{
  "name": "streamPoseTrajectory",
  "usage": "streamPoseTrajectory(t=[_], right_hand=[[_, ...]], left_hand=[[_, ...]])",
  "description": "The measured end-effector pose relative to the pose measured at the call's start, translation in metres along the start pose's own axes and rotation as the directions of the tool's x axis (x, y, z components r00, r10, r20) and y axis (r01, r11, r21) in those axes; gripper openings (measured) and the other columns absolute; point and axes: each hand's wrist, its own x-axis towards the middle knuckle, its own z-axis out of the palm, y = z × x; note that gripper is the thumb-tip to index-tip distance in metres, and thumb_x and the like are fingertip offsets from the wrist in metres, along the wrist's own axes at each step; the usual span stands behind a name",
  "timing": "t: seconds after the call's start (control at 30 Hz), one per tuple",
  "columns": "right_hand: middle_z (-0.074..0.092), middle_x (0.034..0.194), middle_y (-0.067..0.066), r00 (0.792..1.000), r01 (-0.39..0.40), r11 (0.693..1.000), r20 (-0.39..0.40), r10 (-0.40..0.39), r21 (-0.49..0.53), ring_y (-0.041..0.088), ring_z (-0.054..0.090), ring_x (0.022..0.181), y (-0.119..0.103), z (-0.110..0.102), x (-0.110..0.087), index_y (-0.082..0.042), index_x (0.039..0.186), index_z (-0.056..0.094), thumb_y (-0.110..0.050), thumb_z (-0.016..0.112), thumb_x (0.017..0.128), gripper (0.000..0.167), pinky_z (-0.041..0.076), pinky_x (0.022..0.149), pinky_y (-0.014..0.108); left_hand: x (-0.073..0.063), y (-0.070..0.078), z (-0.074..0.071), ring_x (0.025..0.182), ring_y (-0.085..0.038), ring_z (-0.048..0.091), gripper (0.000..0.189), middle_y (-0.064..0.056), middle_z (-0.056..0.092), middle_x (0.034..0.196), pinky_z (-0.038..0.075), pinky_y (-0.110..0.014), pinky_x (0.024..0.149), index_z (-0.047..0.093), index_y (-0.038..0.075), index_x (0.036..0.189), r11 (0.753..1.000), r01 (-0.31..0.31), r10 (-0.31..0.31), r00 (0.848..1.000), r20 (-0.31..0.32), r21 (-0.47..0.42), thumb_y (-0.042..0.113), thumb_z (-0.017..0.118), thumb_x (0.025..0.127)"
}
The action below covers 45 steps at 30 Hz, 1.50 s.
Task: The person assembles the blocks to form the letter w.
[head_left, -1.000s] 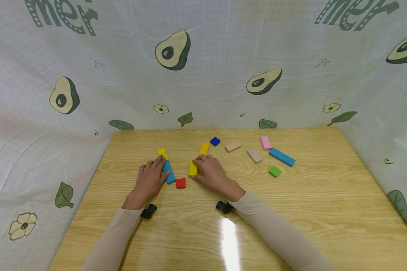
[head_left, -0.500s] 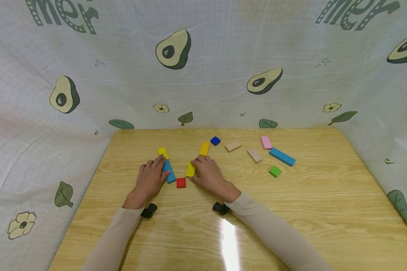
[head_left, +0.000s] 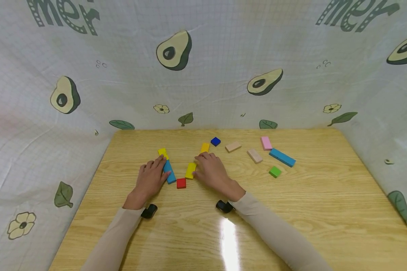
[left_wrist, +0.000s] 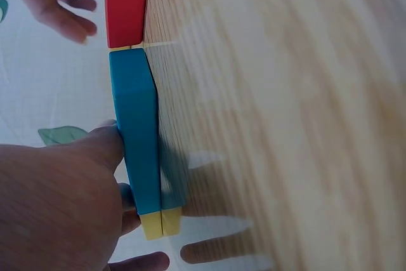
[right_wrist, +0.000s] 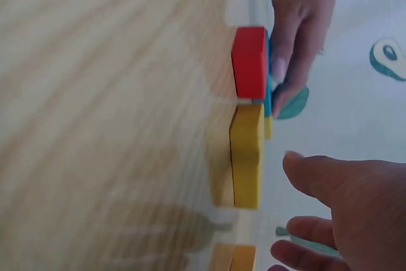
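Observation:
My left hand (head_left: 150, 178) rests over a long blue block (head_left: 169, 173), its thumb and fingertips touching it. A yellow block (head_left: 162, 153) meets the blue block's far end, by my fingertips. Just right of the blue block's near end lies a small red block (head_left: 181, 183). Up and to the right of the red one, a second yellow block (head_left: 190, 171) lies slanted. My right hand (head_left: 213, 171) hovers beside it; the right wrist view shows thumb and fingers spread, apart from the yellow block (right_wrist: 247, 157). Beyond these fingers lies an orange block (head_left: 205, 147), partly covered.
Toward the back lie a dark blue block (head_left: 215, 141), two plain wooden blocks (head_left: 233, 146) and a pink block (head_left: 266, 143). Farther right are another long blue block (head_left: 282, 157) and a green block (head_left: 275, 172). A printed curtain (head_left: 217, 75) surrounds the wooden table (head_left: 291, 210).
My right hand slid the second yellow block left and toward the red block, then let go and moved slightly right. My left hand has stayed on the blue block.

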Motion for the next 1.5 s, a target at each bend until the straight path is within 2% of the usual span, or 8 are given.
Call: streamPoseTrajectory(t=[0.27, 0.57, 0.73, 1.07, 1.5], right_hand=[[0.061, 0.143, 0.017, 0.996, -0.044, 0.999, -0.075, 0.045, 0.024, 0.039, 0.056, 0.127, 0.024, -0.011, 0.007, -0.001, 0.142, 0.065, -0.025, 0.081, 0.097, 0.054, 0.049, 0.105, 0.053], [0.057, 0.149, 0.02, 0.996, -0.038, 0.999, -0.076, 0.039, 0.012, 0.041, 0.055, 0.134, 0.039, -0.013, 0.014, 0.001, 0.145, 0.061, -0.024, 0.08, 0.097, 0.057, 0.045, 0.113, 0.053], [0.058, 0.148, 0.019, 0.998, -0.029, 0.999, -0.062, 0.028, -0.015, 0.039, 0.055, 0.134, 0.042, -0.01, 0.019, 0.0, 0.146, 0.06, -0.026, 0.079, 0.098, 0.058, 0.045, 0.114, 0.051], [0.056, 0.151, 0.018, 0.998, -0.055, 0.998, -0.014, 0.054, -0.017, 0.038, 0.053, 0.138, 0.045, -0.008, 0.03, 0.0, 0.149, 0.058, -0.027, 0.078, 0.099, 0.06, 0.048, 0.11, 0.053], [0.059, 0.147, 0.019, 0.999, -0.034, 0.998, -0.029, 0.032, -0.047, 0.039, 0.056, 0.132, 0.046, -0.007, 0.036, 0.001, 0.144, 0.063, -0.026, 0.08, 0.098, 0.056, 0.052, 0.105, 0.052]], left_hand=[[0.0, 0.0, -0.001, 0.141, -0.047, 0.043, 0.059, -0.022, 0.039, 0.166, 0.035, -0.065, 0.113, 0.045, -0.002, 0.158, 1.0, 0.004, -0.004, 1.0, 0.013, 0.002, 0.03, 0.059, 0.11], [0.0, -0.001, 0.001, 0.141, -0.047, 0.043, 0.059, -0.021, 0.039, 0.166, 0.034, -0.065, 0.113, 0.044, -0.001, 0.159, 1.0, 0.004, -0.004, 1.0, 0.012, -0.003, 0.031, 0.058, 0.111], [0.0, 0.0, 0.002, 0.141, -0.047, 0.043, 0.06, -0.022, 0.039, 0.166, 0.034, -0.065, 0.113, 0.045, -0.001, 0.159, 1.0, 0.006, -0.006, 1.0, 0.01, -0.01, 0.031, 0.059, 0.11], [-0.002, 0.002, -0.001, 0.141, -0.047, 0.043, 0.059, -0.023, 0.039, 0.165, 0.034, -0.065, 0.112, 0.045, -0.002, 0.158, 1.0, 0.003, -0.003, 1.0, 0.013, -0.009, 0.029, 0.059, 0.11], [0.0, 0.001, 0.0, 0.141, -0.047, 0.042, 0.06, -0.023, 0.038, 0.166, 0.034, -0.065, 0.113, 0.044, -0.002, 0.159, 1.0, 0.002, -0.002, 1.0, 0.018, -0.006, 0.03, 0.058, 0.11]])
